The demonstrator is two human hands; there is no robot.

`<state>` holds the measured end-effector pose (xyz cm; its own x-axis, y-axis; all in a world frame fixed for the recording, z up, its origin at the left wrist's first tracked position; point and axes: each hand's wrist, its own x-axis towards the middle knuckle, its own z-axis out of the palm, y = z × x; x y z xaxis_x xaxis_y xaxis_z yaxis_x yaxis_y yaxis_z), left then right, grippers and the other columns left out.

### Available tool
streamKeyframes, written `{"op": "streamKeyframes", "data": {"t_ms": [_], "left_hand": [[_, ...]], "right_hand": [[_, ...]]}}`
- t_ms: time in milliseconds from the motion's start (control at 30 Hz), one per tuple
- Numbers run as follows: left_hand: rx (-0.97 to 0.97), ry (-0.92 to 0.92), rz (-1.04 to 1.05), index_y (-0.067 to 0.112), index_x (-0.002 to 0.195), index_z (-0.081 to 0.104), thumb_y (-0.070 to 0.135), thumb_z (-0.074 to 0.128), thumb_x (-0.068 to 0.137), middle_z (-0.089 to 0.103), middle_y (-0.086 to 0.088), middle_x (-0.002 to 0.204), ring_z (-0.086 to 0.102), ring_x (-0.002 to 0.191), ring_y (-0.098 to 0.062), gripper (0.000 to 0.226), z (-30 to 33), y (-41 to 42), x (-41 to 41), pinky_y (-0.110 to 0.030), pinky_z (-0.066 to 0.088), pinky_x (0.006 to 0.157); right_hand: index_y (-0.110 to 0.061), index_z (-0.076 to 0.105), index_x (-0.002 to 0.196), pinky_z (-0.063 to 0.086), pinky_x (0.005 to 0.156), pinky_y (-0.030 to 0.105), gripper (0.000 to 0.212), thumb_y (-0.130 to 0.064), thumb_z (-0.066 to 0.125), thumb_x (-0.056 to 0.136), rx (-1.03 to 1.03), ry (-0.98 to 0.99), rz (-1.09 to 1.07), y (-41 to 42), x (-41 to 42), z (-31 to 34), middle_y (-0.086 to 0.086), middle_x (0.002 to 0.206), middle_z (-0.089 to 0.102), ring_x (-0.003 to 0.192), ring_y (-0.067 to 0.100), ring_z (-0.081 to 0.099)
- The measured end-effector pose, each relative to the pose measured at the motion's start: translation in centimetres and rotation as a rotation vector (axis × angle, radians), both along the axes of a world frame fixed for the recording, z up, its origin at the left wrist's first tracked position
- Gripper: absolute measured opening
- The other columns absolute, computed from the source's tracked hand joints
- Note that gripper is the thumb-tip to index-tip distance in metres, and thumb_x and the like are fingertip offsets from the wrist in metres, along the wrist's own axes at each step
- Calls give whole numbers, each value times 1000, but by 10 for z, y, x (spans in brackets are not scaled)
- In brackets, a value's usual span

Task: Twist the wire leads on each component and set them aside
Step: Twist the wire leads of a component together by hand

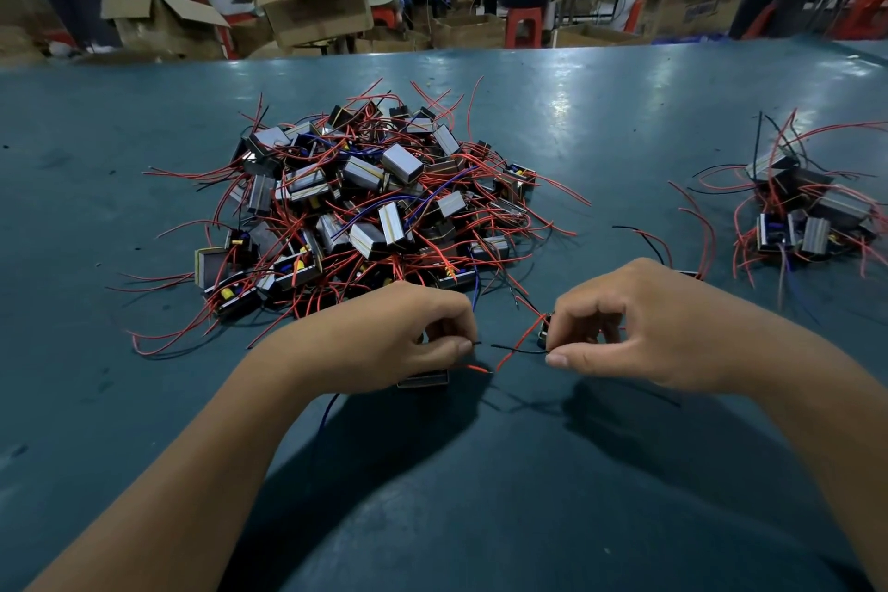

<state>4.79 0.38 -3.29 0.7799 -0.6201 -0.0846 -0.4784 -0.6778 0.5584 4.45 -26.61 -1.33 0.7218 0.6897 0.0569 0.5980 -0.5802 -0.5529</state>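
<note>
The left hand (pixel 408 341) pinches the end of a black wire lead (pixel 473 343) between thumb and forefinger, a component (pixel 423 379) mostly hidden beneath it. The right hand (pixel 639 327) pinches another black lead (pixel 521 350), its fingers curled by a second component (pixel 544 333). Both hover just above the teal tabletop (pixel 576 471). Beyond lies a large heap of components (pixel 370 202) with red leads; a smaller pile (pixel 802 212) sits well apart on the right.
</note>
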Motion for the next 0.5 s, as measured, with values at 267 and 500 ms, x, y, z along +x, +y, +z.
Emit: {"op": "streamKeyframes", "data": {"t_ms": [267, 500], "left_hand": [[7, -50, -11, 25, 91, 59, 30, 63, 99, 59, 17, 77, 52, 64, 9, 10, 4, -2, -2, -6, 37, 60], [1, -75, 5, 25, 84, 60, 48, 57, 97, 59, 15, 70, 52, 64, -2, 27, 2, -5, -2, -16, 37, 56]], "right_hand": [[-24, 68, 78, 48, 60, 35, 21, -41, 70, 90, 263, -88, -153, 2, 0, 1, 0, 65, 65, 58, 19, 57], [-32, 65, 92, 53, 66, 35, 12, -42, 61, 88, 348, -109, -226, 5, 3, -3, -7, 80, 69, 68, 13, 63]]}}
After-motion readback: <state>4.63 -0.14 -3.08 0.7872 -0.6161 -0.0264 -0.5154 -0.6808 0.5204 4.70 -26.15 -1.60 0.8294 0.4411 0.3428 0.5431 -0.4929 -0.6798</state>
